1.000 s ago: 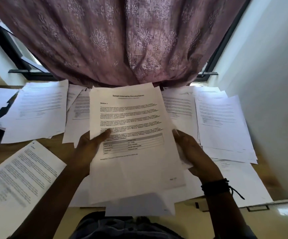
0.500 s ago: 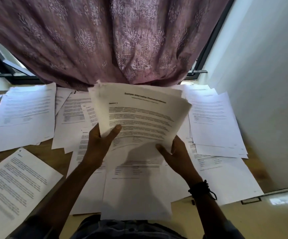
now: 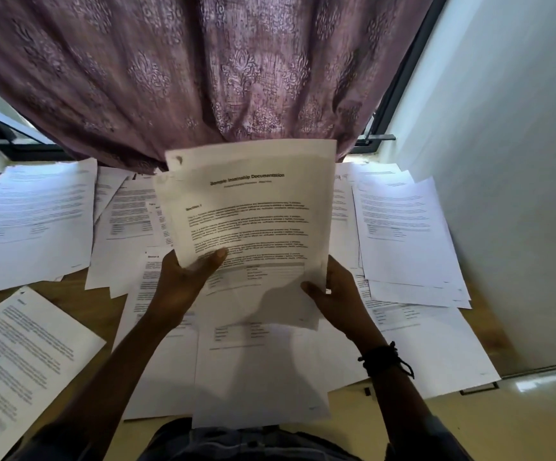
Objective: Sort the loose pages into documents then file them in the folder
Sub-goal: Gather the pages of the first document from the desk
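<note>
I hold a sheaf of printed pages point(image 3: 253, 221) upright over the table, its top sheet headed "Sample Internship Documentation". My left hand point(image 3: 183, 281) grips its lower left edge, thumb across the front. My right hand point(image 3: 333, 294) grips the lower right corner, thumb on the front. Loose printed pages lie spread over the wooden table point(image 3: 70, 294): a pile at left point(image 3: 37, 224), a pile at right point(image 3: 403, 234), sheets under my arms point(image 3: 260, 371), and one at the near left point(image 3: 20, 354). No folder is visible.
A mauve patterned curtain point(image 3: 203, 71) hangs at the back over a dark-framed window. A white wall point(image 3: 509, 161) stands close on the right. The table's near edge runs past my lap, with pale floor point(image 3: 519, 420) at the lower right.
The sheaf has been lifted off the table and tipped upright, rising toward the curtain. Both hands slid to its lower edge, and the sheets beneath it now show.
</note>
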`<state>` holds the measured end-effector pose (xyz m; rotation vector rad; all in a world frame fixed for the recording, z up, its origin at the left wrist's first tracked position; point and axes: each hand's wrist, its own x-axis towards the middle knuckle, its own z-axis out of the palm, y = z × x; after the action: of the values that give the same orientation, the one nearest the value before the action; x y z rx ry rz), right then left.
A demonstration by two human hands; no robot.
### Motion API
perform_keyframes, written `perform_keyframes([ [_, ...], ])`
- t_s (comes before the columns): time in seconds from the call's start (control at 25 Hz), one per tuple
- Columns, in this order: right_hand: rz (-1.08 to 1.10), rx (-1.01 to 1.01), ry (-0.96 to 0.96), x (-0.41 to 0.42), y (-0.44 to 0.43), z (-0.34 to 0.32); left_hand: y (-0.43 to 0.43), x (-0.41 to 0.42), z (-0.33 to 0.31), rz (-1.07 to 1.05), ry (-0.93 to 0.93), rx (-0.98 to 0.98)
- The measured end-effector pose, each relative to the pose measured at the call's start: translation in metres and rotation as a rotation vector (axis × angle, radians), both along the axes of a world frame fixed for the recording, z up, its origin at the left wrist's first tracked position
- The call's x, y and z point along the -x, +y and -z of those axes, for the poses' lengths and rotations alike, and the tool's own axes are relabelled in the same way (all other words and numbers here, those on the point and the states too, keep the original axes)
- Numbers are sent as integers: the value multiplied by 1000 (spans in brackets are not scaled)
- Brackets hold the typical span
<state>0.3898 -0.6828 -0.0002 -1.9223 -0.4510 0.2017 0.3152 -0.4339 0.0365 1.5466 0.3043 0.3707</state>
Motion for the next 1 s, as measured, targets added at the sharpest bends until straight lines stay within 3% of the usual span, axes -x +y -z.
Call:
perform_keyframes([
  [0.16,-154,-7,122,-13,-13,-7,-2,-1,-1,-1,15,-34],
  [0.28,46,-89,187,-37,-34,2,-8,-4,-1,-50,9,-12],
  [0.36,311,127,76,-64,-63,22,-13,-3,-2,-91,9,31],
  [0.44,466,484,4,-90,-96,41,-19,-2,-2,-115,6,61],
  [0.52,500,809,2,-105,-118,57,-23,-1,-3,-125,5,74],
  [0.6,455,972,-27,-108,-119,61,-25,-2,-2,-129,12,81],
  [0.72,362,862,-151,-108,-108,57,-31,-4,1,-134,22,70],
  [0.84,459,703,-171,-126,-115,43,-36,-6,0,-155,17,69],
  [0.92,518,727,-72,-141,-127,35,-37,-7,-1,-176,21,78],
  [1.0,491,871,90,-150,-135,27,-39,-7,0,-192,35,90],
])
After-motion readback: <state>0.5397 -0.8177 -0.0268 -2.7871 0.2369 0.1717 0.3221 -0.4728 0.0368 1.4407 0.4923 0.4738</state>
